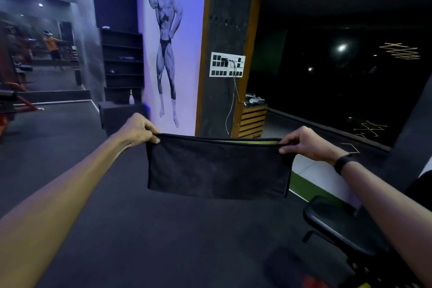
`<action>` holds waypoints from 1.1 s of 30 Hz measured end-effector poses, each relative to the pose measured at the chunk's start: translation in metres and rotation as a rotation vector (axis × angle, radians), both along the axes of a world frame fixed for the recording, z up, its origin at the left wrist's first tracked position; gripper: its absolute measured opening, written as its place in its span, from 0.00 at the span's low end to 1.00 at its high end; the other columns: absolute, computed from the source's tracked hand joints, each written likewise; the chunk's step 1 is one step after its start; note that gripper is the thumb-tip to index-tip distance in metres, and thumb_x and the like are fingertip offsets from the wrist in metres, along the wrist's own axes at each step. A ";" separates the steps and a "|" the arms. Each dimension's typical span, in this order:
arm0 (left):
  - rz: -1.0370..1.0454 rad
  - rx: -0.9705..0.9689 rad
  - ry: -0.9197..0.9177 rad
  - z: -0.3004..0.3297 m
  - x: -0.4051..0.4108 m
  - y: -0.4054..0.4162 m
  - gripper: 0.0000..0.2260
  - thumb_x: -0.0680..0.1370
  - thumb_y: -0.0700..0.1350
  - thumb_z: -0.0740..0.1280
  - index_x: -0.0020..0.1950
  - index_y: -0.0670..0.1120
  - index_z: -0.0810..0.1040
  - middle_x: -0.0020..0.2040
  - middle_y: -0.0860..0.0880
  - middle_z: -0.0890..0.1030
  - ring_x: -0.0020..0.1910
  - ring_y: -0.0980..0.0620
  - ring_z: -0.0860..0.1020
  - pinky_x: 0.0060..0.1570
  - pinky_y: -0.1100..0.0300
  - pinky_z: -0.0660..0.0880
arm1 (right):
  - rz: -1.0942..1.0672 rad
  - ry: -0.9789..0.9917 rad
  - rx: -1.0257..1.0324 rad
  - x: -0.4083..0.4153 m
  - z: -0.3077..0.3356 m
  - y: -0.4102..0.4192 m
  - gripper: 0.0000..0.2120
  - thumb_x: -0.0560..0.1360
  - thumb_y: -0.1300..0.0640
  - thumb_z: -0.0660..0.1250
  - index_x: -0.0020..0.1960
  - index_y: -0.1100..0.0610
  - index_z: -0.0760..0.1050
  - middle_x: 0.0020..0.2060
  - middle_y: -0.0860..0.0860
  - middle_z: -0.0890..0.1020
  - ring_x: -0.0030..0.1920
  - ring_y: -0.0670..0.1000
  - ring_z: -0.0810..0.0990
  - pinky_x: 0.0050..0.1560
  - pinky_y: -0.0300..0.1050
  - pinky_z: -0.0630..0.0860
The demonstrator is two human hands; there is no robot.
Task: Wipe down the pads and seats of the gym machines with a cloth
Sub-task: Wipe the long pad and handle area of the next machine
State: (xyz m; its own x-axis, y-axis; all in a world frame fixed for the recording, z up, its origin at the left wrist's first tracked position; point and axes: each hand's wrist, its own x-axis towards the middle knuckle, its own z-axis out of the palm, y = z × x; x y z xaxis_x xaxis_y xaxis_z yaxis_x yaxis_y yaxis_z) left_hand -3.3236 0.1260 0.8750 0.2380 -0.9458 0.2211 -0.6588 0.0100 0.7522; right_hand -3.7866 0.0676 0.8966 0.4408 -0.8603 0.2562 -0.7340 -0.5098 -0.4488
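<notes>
Cloth (217, 166) hangs in mid-air above the floor (140, 229), stretched between both hands. Left hand (140, 127) pinches its upper left corner; right hand (306, 141) pinches its upper right corner. Padded seat (339, 227) stands on the floor below and right of the cloth, under the right forearm. Pillar (230, 30) stands behind the cloth, switch panel (227, 64) mounted on it. Shelf unit (122, 65) stands behind and left, bottle (131, 97) before its base. Mirror (35, 49) lines the far-left wall.
</notes>
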 end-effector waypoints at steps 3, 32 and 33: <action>0.008 0.026 0.112 -0.003 0.005 -0.010 0.09 0.69 0.30 0.77 0.44 0.42 0.86 0.37 0.49 0.83 0.37 0.54 0.77 0.46 0.59 0.79 | 0.045 -0.077 0.157 0.001 0.004 -0.005 0.02 0.73 0.61 0.75 0.45 0.56 0.85 0.37 0.49 0.86 0.38 0.43 0.82 0.42 0.39 0.77; -0.332 0.164 0.637 0.008 -0.197 -0.038 0.03 0.67 0.30 0.68 0.40 0.35 0.78 0.37 0.39 0.79 0.36 0.42 0.81 0.34 0.54 0.80 | -0.010 -0.185 0.134 0.106 -0.017 0.011 0.11 0.80 0.54 0.69 0.39 0.54 0.80 0.31 0.47 0.75 0.29 0.42 0.69 0.31 0.36 0.65; -0.370 0.168 0.667 0.010 -0.202 -0.037 0.05 0.68 0.29 0.66 0.42 0.33 0.78 0.38 0.37 0.79 0.37 0.41 0.81 0.36 0.52 0.81 | -0.017 -0.193 0.156 0.100 -0.018 0.013 0.11 0.79 0.52 0.71 0.39 0.54 0.81 0.31 0.48 0.75 0.30 0.43 0.69 0.30 0.37 0.65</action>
